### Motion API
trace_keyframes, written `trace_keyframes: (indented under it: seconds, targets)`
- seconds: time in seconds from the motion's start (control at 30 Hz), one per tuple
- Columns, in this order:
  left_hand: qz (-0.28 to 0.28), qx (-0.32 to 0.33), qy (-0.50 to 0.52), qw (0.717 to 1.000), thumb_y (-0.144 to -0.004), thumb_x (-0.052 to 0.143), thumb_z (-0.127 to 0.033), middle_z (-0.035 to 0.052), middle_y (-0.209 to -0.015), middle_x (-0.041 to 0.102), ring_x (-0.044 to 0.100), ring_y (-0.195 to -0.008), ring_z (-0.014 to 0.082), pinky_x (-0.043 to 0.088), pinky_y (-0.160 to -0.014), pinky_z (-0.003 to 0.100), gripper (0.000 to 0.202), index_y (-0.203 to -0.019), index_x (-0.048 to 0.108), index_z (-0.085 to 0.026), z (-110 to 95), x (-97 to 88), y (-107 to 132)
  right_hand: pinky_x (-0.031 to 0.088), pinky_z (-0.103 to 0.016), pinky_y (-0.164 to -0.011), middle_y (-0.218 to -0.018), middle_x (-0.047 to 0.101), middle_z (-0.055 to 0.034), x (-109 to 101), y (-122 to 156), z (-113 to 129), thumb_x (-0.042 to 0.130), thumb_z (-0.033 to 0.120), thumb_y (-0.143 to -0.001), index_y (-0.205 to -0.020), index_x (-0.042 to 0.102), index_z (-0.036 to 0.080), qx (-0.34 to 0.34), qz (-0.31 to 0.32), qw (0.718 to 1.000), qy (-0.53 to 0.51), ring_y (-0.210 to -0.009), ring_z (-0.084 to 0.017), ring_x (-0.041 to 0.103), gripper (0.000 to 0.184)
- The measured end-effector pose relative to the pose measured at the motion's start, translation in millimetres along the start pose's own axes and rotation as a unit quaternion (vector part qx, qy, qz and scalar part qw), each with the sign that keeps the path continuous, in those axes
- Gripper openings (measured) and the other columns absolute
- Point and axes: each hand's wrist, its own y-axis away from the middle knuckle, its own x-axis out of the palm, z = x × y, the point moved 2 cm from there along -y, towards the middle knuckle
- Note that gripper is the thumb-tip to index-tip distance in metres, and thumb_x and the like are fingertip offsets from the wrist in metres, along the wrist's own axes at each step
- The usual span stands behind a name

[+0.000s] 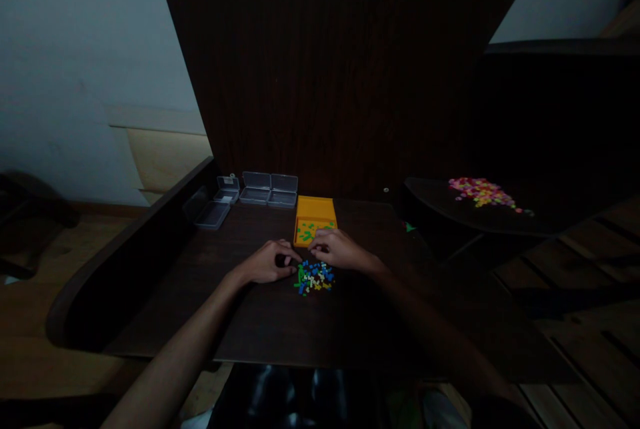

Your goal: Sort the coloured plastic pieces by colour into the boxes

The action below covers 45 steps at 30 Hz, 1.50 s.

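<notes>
A small heap of tiny coloured pieces point(314, 277), blue, green, yellow and white, lies on the dark wooden table point(280, 322). My left hand point(267, 263) rests just left of the heap, fingers curled and thumb meeting the fingertips; what they pinch is too small to see. My right hand point(336, 249) sits behind the heap, fingers bent down at its far edge, close to an open orange box point(315, 210) holding several green pieces point(309, 231).
Several clear plastic cases point(269, 189) stand open along the table's back left, one more point(213, 215) by the raised left rim. A second dark surface at right carries a pile of pink and yellow pieces point(481, 191). A dark wooden panel rises behind.
</notes>
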Motion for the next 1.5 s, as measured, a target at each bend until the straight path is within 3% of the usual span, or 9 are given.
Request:
trace_keyframes:
  seconds: [0.23, 0.6, 0.83, 1.07, 1.27, 1.5]
  targets:
    - [-0.003, -0.001, -0.019, 1.000, -0.079, 0.063, -0.025, 0.0009, -0.070, 0.057, 0.054, -0.072, 0.0142, 0.041, -0.071, 0.025, 0.019, -0.094, 0.074, -0.019, 2, 5.3, -2, 0.041, -0.023, -0.066, -0.083, 0.066, -0.0035, 9, 5, 16, 0.059, 0.021, -0.086, -0.098, 0.073, 0.020, -0.015, 0.061, 0.998, 0.013, -0.071, -0.013, 0.057, 0.019]
    - [-0.005, 0.008, -0.021, 1.000, -0.081, 0.064, -0.026, 0.0015, -0.074, 0.057, 0.054, -0.074, 0.0145, 0.041, -0.071, 0.025, 0.018, -0.095, 0.073, -0.019, 2, 10.4, -3, 0.038, -0.022, -0.065, -0.081, 0.064, -0.0025, 4, 12, 16, 0.058, 0.015, -0.082, -0.094, 0.074, 0.020, -0.005, 0.051, 0.999, 0.013, -0.071, -0.013, 0.055, 0.020]
    - [-0.009, 0.001, 0.003, 1.000, -0.084, 0.062, -0.028, 0.0033, -0.080, 0.058, 0.055, -0.080, 0.0154, 0.042, -0.073, 0.025, 0.015, -0.091, 0.074, -0.019, -1, 12.5, -3, 0.039, -0.022, -0.066, -0.080, 0.063, -0.0016, 10, 25, 1, 0.055, 0.017, -0.084, -0.095, 0.072, 0.020, 0.002, 0.012, 1.000, -0.012, -0.068, -0.012, 0.054, 0.021]
    - [-0.053, -0.011, 0.025, 0.998, -0.084, 0.063, -0.030, 0.0033, -0.080, 0.059, 0.056, -0.081, 0.0154, 0.044, -0.074, 0.025, 0.016, -0.086, 0.073, -0.018, 7, 2.8, -7, 0.040, -0.021, -0.060, -0.070, 0.060, -0.0017, 12, 42, -14, 0.054, 0.016, -0.083, -0.092, 0.072, 0.015, 0.018, -0.076, 0.995, -0.061, -0.062, -0.011, 0.053, 0.020]
    - [-0.138, -0.041, -0.013, 0.990, -0.082, 0.064, -0.028, 0.0031, -0.080, 0.061, 0.057, -0.079, 0.0155, 0.045, -0.075, 0.028, 0.016, -0.087, 0.074, -0.017, 17, -11.6, -30, 0.040, -0.021, -0.058, -0.069, 0.059, -0.0016, 12, 48, -17, 0.054, 0.018, -0.084, -0.092, 0.071, 0.015, 0.045, -0.133, 0.988, -0.066, -0.057, -0.010, 0.049, 0.019]
    - [-0.152, -0.082, -0.101, 0.980, -0.080, 0.065, -0.021, 0.0048, -0.084, 0.061, 0.058, -0.083, 0.0171, 0.047, -0.080, 0.030, 0.011, -0.083, 0.074, -0.016, 25, -7.6, -62, 0.040, -0.021, -0.058, -0.069, 0.056, -0.0007, 16, 48, -20, 0.054, 0.017, -0.085, -0.091, 0.070, 0.017, 0.046, -0.147, 0.987, -0.048, -0.059, -0.011, 0.050, 0.017]
